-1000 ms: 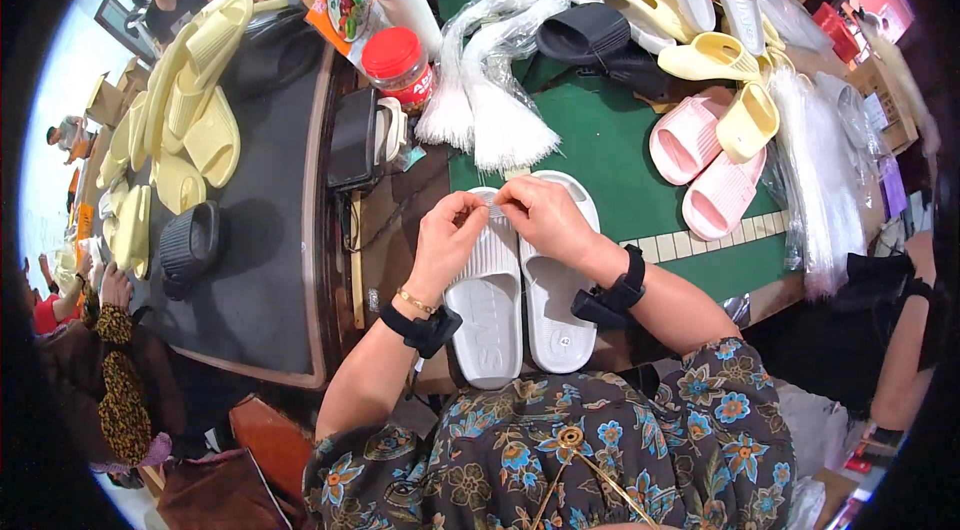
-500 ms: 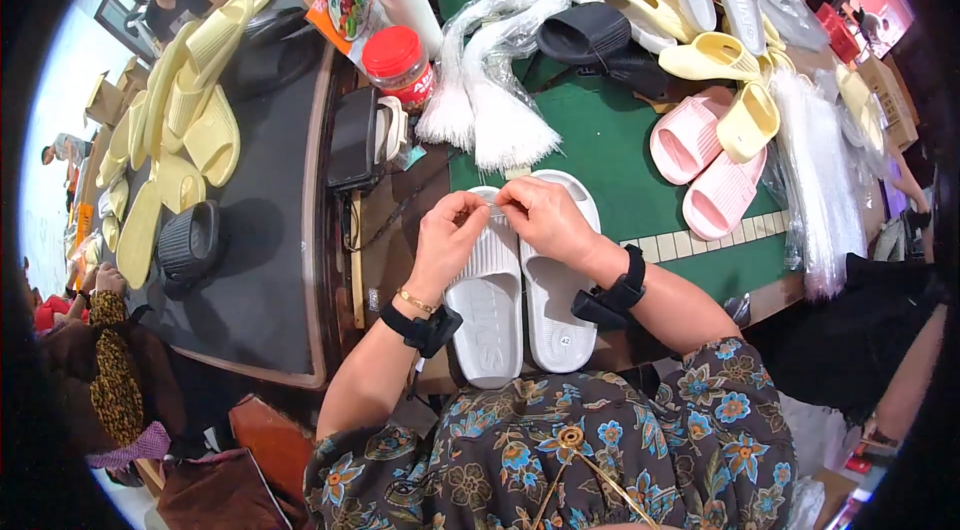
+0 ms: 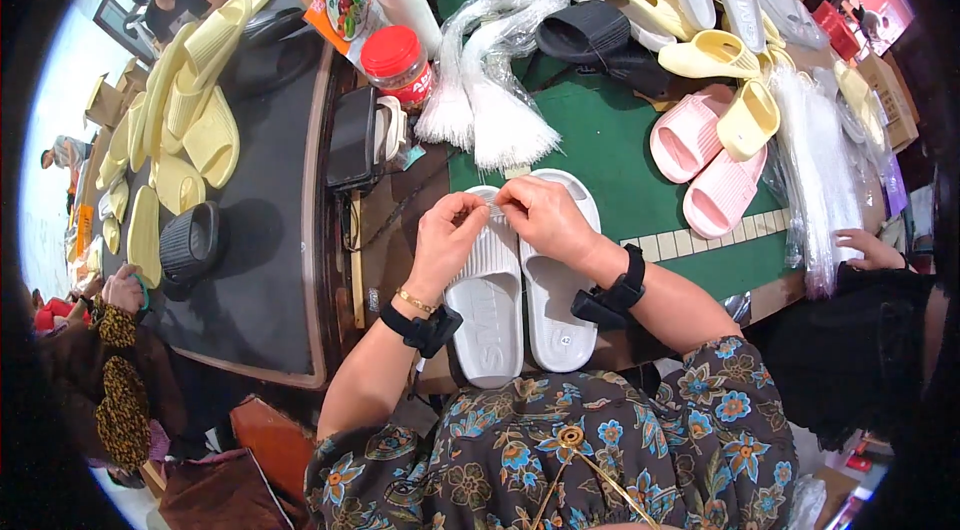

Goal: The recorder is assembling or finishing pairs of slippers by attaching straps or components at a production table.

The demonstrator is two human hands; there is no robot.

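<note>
A pair of light grey slide sandals lies side by side at the table's near edge, toes away from me. My left hand (image 3: 452, 233) is over the upper part of the left slide (image 3: 488, 322), thumb and fingertips pinched together. Just beside it my right hand (image 3: 548, 220) also pinches, its fingertips almost meeting the left ones near the straps. Whatever thin thing lies between the fingertips is too small to make out. The right slide (image 3: 560, 315) rests partly beneath my right hand and wrist.
Bundles of thin white plastic strips (image 3: 512, 125) lie ahead, near a red-lidded jar (image 3: 390, 52) and a white tumbler (image 3: 405, 2). Pink slides (image 3: 688, 138) and a black slide (image 3: 585, 35) sit rightward. Co-workers' hands appear at left (image 3: 124, 290) and right (image 3: 868, 250).
My hands have barely moved. At the left, a co-worker's hand and a yellow slide beside it have shifted. At the right, another person's hand has come onto the bundle of clear strips.
</note>
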